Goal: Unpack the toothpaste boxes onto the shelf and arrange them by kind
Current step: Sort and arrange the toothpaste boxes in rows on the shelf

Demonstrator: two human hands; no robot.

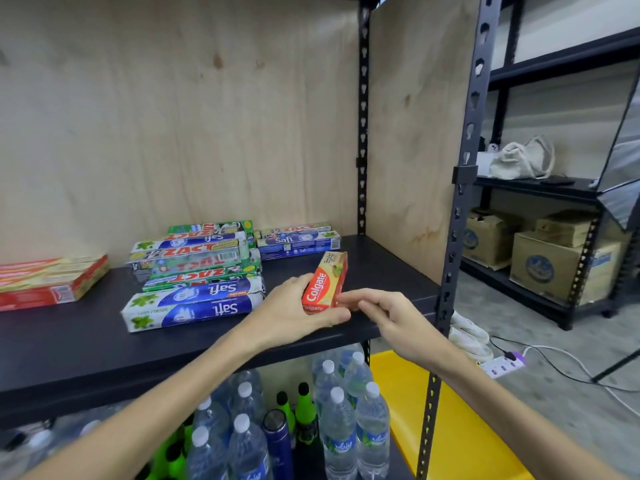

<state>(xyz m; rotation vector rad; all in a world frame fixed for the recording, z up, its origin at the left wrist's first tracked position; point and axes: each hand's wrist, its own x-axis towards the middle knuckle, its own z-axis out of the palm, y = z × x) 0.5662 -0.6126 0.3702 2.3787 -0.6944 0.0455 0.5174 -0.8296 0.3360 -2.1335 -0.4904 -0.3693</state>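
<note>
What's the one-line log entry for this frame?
left hand: grips Colgate box | right hand: fingertips at box, grip unclear | shelf: Safi/Zact boxes mixed | red boxes far left

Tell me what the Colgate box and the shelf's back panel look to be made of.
Colgate box: printed cardboard with a slight gloss, going by its folded edges. Back panel: seemingly unfinished plywood, matte, with visible grain and knots.
</note>
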